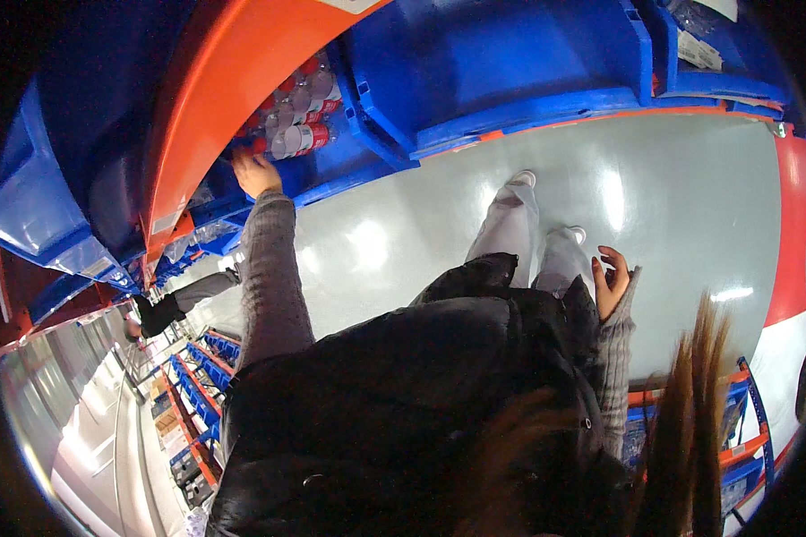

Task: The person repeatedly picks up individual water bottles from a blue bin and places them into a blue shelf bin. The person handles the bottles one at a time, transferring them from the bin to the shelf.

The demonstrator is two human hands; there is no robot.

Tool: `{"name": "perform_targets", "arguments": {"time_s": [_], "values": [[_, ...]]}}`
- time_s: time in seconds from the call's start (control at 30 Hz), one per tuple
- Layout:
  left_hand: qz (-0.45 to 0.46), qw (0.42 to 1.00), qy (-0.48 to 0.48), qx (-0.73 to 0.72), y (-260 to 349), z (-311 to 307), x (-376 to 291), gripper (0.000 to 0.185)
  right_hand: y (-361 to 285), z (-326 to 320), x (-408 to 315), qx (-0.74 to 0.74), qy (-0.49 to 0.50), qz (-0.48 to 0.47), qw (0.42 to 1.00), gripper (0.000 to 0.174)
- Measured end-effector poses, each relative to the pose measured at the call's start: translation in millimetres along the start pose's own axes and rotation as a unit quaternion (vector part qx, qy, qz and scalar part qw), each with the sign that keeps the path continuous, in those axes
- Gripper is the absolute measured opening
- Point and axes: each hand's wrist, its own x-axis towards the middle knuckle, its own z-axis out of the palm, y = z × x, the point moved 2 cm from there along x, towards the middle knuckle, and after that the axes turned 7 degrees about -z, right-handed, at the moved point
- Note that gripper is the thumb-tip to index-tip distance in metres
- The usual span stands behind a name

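Note:
My left hand (256, 176) reaches into a blue plastic bin on a shelf, beside several clear plastic bottles (302, 139) with red caps and red-and-white labels. Its fingertips lie near a red cap at the shadowed edge of the orange shelf beam (205, 87); whether they grip anything cannot be told. My right hand (610, 282) hangs by my right side above the grey floor, fingers loosely curled and apart, holding nothing. Both arms wear grey knitted sleeves.
A large blue bin (510, 67) adjoins the bottles, with another bin (725, 84) holding bagged items farther right. A person in dark clothes (168, 305) is at the far left, near the shelving. More racks with blue bins (205, 379) stand behind. Glossy grey floor (389, 228) lies below.

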Motion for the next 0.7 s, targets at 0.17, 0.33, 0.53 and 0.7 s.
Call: {"name": "perform_targets", "arguments": {"time_s": [0.17, 0.33, 0.53, 0.7], "values": [[0.032, 0.995, -0.002, -0.09, 8.5, 5.0, -29.7, 0.052, -2.5, 1.3, -0.9, -0.063, -0.023, -0.041, 0.997, 0.025], [-0.158, 0.946, -0.048, -0.278, 20.7, -10.0, -50.9, 0.046, -9.3, 3.6, 0.7, -0.069, -0.057, -0.041, 0.995, 0.027], [-0.247, 0.789, 0.102, -0.553, 24.2, -146.8, -49.4, 0.033, -58.3, 26.7, 21.6, -0.033, -0.091, -0.073, 0.993, 0.027], [-0.277, 0.719, -0.037, -0.637, 63.4, -253.6, -70.2, 0.024, -131.8, 74.8, 20.3, 0.085, -0.218, -0.186, 0.954, 0.059]]}}
